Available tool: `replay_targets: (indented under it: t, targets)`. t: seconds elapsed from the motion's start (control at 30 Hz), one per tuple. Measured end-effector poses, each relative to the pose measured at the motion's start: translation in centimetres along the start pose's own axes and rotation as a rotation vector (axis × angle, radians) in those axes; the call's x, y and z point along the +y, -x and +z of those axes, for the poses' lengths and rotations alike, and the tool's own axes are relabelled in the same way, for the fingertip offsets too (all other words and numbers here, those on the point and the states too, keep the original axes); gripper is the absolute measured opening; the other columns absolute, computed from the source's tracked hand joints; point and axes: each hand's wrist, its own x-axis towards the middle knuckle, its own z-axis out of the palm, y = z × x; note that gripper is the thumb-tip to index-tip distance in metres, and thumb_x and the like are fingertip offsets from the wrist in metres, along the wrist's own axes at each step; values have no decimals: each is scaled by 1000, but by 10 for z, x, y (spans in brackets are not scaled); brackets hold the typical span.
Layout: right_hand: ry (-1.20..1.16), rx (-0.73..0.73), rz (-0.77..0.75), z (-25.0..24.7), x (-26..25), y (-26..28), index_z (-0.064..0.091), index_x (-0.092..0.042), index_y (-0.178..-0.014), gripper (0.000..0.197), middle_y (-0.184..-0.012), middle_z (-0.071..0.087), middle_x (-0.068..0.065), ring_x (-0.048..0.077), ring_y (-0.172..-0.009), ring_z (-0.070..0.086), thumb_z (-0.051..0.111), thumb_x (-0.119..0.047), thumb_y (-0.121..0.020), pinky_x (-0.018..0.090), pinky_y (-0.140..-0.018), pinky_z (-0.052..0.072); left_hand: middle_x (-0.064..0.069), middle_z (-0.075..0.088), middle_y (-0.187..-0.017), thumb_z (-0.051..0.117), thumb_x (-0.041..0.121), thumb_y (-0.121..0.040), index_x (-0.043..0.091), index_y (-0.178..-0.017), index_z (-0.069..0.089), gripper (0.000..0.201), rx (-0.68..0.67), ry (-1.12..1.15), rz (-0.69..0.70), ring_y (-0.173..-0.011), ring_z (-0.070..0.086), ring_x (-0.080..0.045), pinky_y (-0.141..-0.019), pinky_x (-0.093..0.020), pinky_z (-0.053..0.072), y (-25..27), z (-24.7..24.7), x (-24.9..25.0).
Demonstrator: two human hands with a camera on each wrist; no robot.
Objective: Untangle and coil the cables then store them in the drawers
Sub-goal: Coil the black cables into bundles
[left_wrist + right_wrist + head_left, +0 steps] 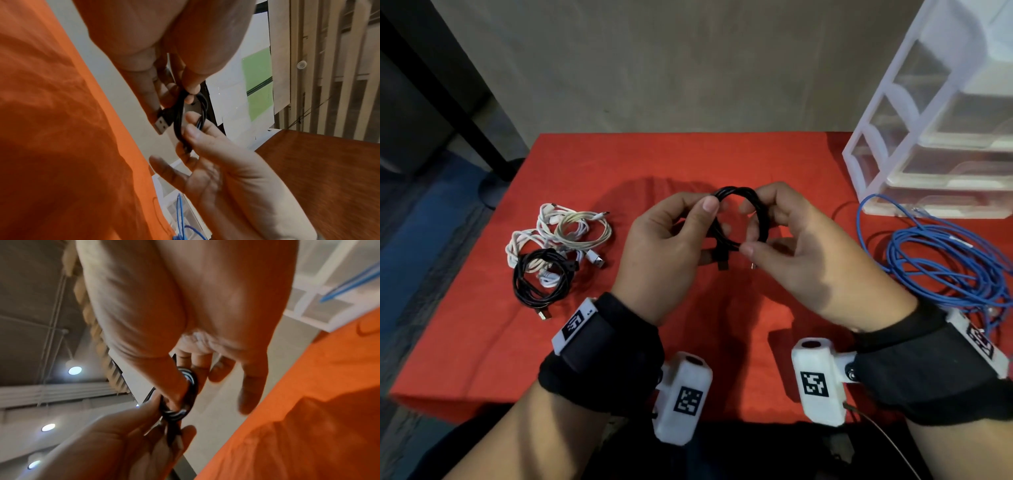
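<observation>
Both hands hold one small coil of black cable (pixel 743 219) above the middle of the red cloth (pixel 585 329). My left hand (pixel 671 246) pinches the coil's left side between thumb and fingers. My right hand (pixel 791 240) grips its right side, thumb underneath. The cable's USB plug (pixel 163 124) hangs free below the left fingers (pixel 193 87). In the right wrist view the black coil (pixel 189 386) sits between the fingers of both hands. A clear plastic drawer unit (pixel 945 120) stands at the back right.
A pile of white cables (pixel 565 229) and a black coiled cable (pixel 541 277) lies left of the hands. A loose blue cable (pixel 941 260) is heaped on the right, in front of the drawers. A dark pole stands off the table's far left.
</observation>
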Motion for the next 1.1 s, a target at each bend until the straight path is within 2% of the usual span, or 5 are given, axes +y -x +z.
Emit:
replay_targets:
  t: [0.2, 0.47, 0.7, 0.93, 1.1]
  targets:
    - [-15, -19, 23, 0, 10, -2, 59, -27, -124, 46, -108, 69, -5, 21, -100, 67, 62, 4, -90, 47, -95, 53, -7, 69, -82, 58, 18, -101, 8, -96, 71, 17, -7, 33, -9, -78, 70, -14, -64, -38, 60, 1, 0, -3]
    - [-185, 26, 61, -2, 4, 5, 56, -25, -137, 47, -117, 69, 0, 12, -104, 66, 66, -30, -91, 24, -97, 51, -3, 67, -82, 59, 18, -100, 12, -96, 72, 15, -22, -6, -22, -81, 65, -14, -72, -42, 63, 3, -14, 2]
    - [143, -177, 100, -4, 5, 29, 67, -20, -123, 28, -106, 72, -4, 4, -96, 65, 69, -29, -95, 12, -88, 47, -5, 65, -77, 57, 17, -102, 9, -99, 71, 16, 76, -93, -35, -77, 63, -15, -68, -42, 63, 22, -53, 22]
    - [557, -358, -27, 8, 6, 67, 66, -26, -126, 38, -117, 68, -7, 10, -113, 61, 66, -48, -94, 23, -102, 41, -9, 64, -74, 57, 13, -102, 1, -98, 67, 16, 242, -375, -127, -52, 58, -14, -44, -24, 52, 53, -135, 27]
    - [723, -419, -49, 20, 10, 85, 64, -32, -126, 70, -123, 58, -9, 14, -119, 53, 38, -77, -79, 27, -108, 33, -24, 70, -98, 60, 16, -101, 3, -101, 68, 15, 362, -435, -256, -78, 68, -29, -80, -52, 61, 49, -187, 12]
